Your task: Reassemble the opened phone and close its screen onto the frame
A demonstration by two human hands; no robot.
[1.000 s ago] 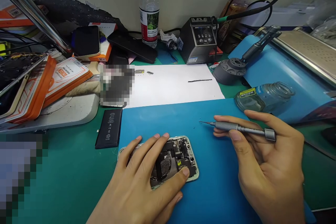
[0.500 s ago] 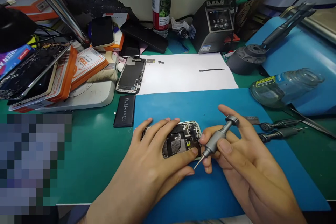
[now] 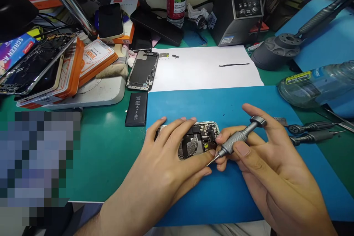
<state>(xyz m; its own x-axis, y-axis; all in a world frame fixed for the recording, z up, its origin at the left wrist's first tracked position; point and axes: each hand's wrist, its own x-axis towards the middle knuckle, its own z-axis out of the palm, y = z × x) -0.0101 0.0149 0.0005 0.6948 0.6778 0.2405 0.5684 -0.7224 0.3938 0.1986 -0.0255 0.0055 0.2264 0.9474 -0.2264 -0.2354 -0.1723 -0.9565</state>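
Note:
An opened phone with its circuit board and inner parts exposed lies on the blue mat. My left hand is wrapped over it, fingers along the far edge and thumb and index finger at the near right corner, hiding its left part. In my right hand is a grey precision screwdriver, gripped between thumb and fingers, its cap against the index finger. Its thin tip points down-left, close to my left thumb and index fingertip. Whether the tip touches anything, I cannot tell.
A phone battery and a removed screen lie left of the white paper. Two more screwdrivers and a glass jar on its side are at right. A soldering station and a water bottle stand behind.
The whole view has shifted, so the bench appears further up and right. The screwdriver now slants flatter, its tip nearer my left index fingertip. My left hand keeps its hold on the phone.

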